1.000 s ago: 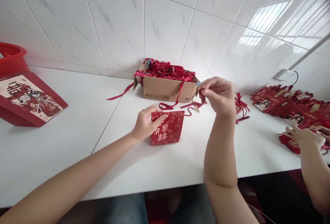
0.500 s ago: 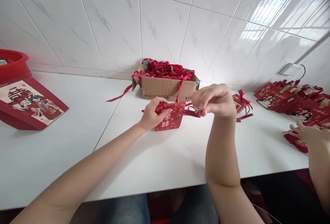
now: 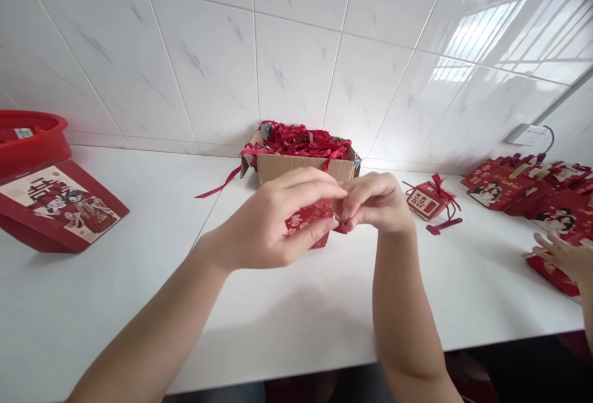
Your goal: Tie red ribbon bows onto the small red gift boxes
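A red printed box (image 3: pixel 319 210) with pale characters stands on the white table, partly hidden behind my left hand (image 3: pixel 273 217). That hand is in front of the box with its fingers and thumb apart, their tips close to my right fingertips. My right hand (image 3: pixel 370 202) is closed in a pinch beside the box's right edge. A thin gold-coloured edge and a bit of red show at its fingertips, too small to name. Whether my left thumb touches this piece I cannot tell.
Behind stands a cardboard box (image 3: pixel 296 168) heaped with red ribbons (image 3: pixel 306 142). A small ribboned red box (image 3: pixel 426 199) and a red strap (image 3: pixel 443 226) lie right. Farther right are several red gift boxes (image 3: pixel 500 183) and another person's hand (image 3: pixel 565 258). Left are a red basin (image 3: pixel 37 143) and large gift box (image 3: pixel 99 202).
My left hand has let go of the red box and moved right and nearer, up to my right hand. My right hand has come slightly down, still pinching. The view has tilted up a little.
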The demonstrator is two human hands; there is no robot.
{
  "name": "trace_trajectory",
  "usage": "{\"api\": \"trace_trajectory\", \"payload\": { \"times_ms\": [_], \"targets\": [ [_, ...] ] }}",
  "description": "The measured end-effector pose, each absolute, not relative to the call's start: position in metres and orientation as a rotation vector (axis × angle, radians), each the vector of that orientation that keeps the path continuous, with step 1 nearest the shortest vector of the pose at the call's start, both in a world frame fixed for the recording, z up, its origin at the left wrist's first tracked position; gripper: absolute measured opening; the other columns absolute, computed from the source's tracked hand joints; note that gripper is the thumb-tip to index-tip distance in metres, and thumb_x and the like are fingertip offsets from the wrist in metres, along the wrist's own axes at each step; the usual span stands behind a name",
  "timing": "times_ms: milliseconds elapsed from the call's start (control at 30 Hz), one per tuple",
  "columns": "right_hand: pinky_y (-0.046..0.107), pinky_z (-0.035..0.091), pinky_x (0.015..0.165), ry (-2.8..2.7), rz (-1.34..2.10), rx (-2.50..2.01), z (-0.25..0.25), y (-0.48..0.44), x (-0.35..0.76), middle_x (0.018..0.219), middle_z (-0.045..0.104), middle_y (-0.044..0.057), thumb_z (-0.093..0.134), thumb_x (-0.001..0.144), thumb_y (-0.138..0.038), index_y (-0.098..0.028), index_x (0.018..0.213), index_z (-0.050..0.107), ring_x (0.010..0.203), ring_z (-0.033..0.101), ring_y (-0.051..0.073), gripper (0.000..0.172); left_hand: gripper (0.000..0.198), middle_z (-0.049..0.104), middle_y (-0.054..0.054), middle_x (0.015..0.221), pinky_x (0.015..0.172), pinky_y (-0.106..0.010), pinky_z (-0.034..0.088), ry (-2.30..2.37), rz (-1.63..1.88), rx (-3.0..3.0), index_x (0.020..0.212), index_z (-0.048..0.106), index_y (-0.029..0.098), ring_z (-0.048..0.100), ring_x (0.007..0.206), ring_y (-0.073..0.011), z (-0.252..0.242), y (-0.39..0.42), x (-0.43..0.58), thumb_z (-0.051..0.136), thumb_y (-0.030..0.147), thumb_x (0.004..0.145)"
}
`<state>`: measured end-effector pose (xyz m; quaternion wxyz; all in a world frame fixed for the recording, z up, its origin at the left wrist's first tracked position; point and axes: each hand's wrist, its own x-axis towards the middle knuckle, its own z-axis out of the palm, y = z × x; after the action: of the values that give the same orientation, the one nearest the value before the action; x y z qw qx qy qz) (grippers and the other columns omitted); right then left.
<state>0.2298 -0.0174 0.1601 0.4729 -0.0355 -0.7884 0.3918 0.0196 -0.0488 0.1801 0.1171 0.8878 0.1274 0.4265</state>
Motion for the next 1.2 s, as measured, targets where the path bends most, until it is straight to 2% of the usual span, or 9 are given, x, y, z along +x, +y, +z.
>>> {"api": "trace_trajectory", "payload": {
  "times_ms": [167, 300, 500, 700, 900, 1033, 1200],
  "targets": [
    [0.025, 0.053, 0.054, -1.819, 0.946, 0.041, 0.158, -0.016, 0.221, 0.065, 0.071, 0.002, 0.078, 0.073, -0.015, -0.02, 0.08, 0.075, 0.058, 0.065, 0.013, 0.009, 0.017, 0.07, -0.005, 0.098, 0.078, -0.027, 0.057, 0.357, 1.392, 2.573, 0.098, 0.069, 0.018, 0.066, 0.089, -0.0149, 0.18, -0.049, 0.02, 0.063, 0.01, 0.083],
    [0.027, 0.054, 0.055, -1.84, 0.974, 0.08, 0.157, -0.017, 0.22, 0.065, 0.071, 0.002, 0.077, 0.073, -0.012, -0.021, 0.086, 0.077, 0.06, 0.066, 0.014, 0.015, 0.013, 0.068, -0.004, 0.097, 0.069, -0.023, 0.057, 0.342, 1.295, 2.48, 0.089, 0.071, 0.019, 0.066, 0.078, -0.0112, 0.18, -0.045, 0.017, 0.067, 0.01, 0.081],
    [0.026, 0.054, 0.056, -1.846, 0.959, 0.034, 0.155, -0.019, 0.218, 0.067, 0.072, 0.002, 0.077, 0.072, -0.012, -0.022, 0.085, 0.076, 0.06, 0.065, 0.013, 0.016, 0.011, 0.063, -0.001, 0.082, 0.058, -0.021, 0.055, 0.319, 1.177, 2.322, 0.083, 0.073, 0.022, 0.063, 0.072, -0.0105, 0.177, -0.032, 0.014, 0.07, 0.012, 0.079],
    [0.027, 0.054, 0.056, -1.831, 0.868, -0.152, 0.157, -0.019, 0.219, 0.07, 0.071, 0.001, 0.077, 0.073, -0.014, -0.021, 0.081, 0.074, 0.063, 0.066, 0.013, 0.011, 0.01, 0.064, 0.001, 0.079, 0.061, -0.024, 0.053, 0.474, 1.224, 2.392, 0.083, 0.071, 0.024, 0.062, 0.071, -0.0107, 0.18, -0.034, 0.013, 0.067, 0.014, 0.082],
    [0.033, 0.056, 0.069, -1.746, 0.378, -0.553, 0.165, -0.03, 0.209, 0.077, 0.07, 0.001, 0.077, 0.073, -0.019, -0.022, 0.075, 0.071, 0.076, 0.065, 0.016, 0.007, 0.009, 0.063, 0.0, 0.081, 0.068, -0.028, 0.051, 0.797, 1.499, 2.514, 0.08, 0.062, 0.02, 0.06, 0.074, -0.0127, 0.177, -0.033, 0.022, 0.058, 0.015, 0.086],
    [0.032, 0.057, 0.068, -1.694, 0.346, -0.711, 0.164, -0.033, 0.198, 0.079, 0.07, 0.001, 0.073, 0.078, -0.023, -0.021, 0.079, 0.072, 0.077, 0.065, 0.015, 0.003, 0.012, 0.061, -0.001, 0.079, 0.068, -0.029, 0.05, 0.933, 1.571, 2.574, 0.078, 0.058, 0.018, 0.059, 0.073, -0.0132, 0.17, -0.025, 0.026, 0.052, 0.013, 0.087],
    [0.033, 0.06, 0.076, -1.678, 0.471, -0.674, 0.161, -0.028, 0.194, 0.097, 0.07, 0.002, 0.08, 0.07, -0.031, -0.022, 0.098, 0.07, 0.087, 0.067, 0.016, 0.031, 0.012, 0.061, -0.001, 0.079, 0.065, -0.03, 0.049, 0.942, 1.571, 2.602, 0.076, 0.056, 0.019, 0.057, 0.068, -0.0129, 0.169, -0.023, 0.027, 0.051, 0.014, 0.086]
  ]
}}
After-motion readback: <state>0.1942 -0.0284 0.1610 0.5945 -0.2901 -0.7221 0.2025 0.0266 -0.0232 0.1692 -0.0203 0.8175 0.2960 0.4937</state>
